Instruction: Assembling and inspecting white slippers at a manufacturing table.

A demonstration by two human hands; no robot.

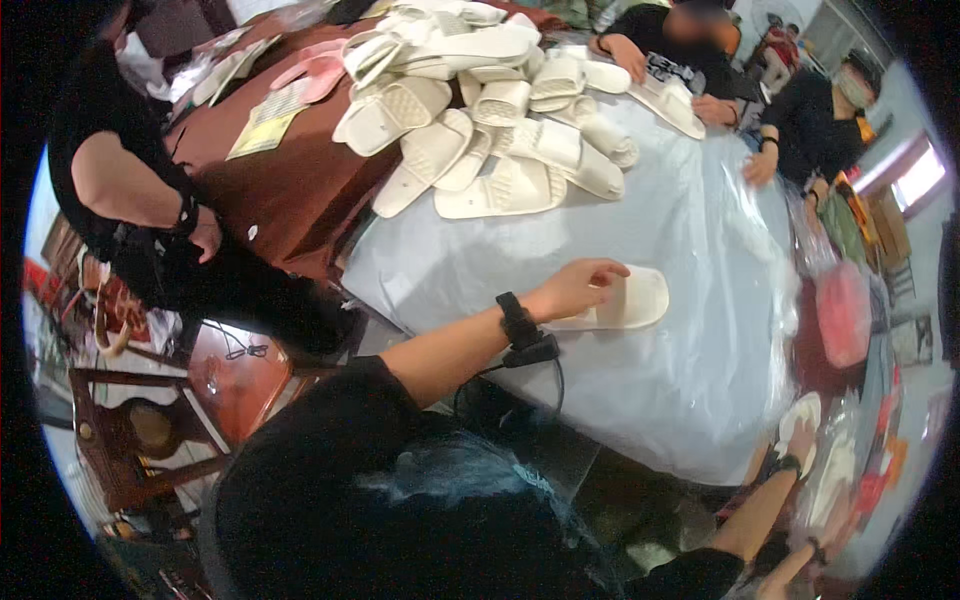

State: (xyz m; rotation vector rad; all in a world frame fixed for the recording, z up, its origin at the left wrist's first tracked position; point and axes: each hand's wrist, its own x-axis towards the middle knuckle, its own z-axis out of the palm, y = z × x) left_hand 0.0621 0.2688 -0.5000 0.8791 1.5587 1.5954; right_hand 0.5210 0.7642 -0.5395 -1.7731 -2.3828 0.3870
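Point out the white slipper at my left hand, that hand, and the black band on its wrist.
White slipper [647, 298]: head view, on its end right of the hand.
Left hand [573, 291]: head view, on its back.
Black band [517, 321]: head view, on its middle.

Slippers, cream, open-toed, moulded foam or plastic, in a pile [540, 145], upper centre: matt; straps embossed with a raised pattern.
Slipper, single, cream, flat [640, 300], centre: same matt material, smooth at the visible end.
Table covering, pale blue-grey, plastic sheet [640, 390], centre: glossy, wrinkled, bright highlights along the right edge.
Covering, dark red-brown, cloth or plastic, unclear which [290, 190], upper left: creased, low sheen.
Sheet, yellow and white, paper-like [263, 130], upper left: flat.
Seat, reddish-brown, wood-like [235, 370], lower left: smooth, polished, reflective.
Bundle, pink, plastic-wrapped [843, 315], right: shiny film.
Shirt, black, cloth [300, 500], lower centre: matt.
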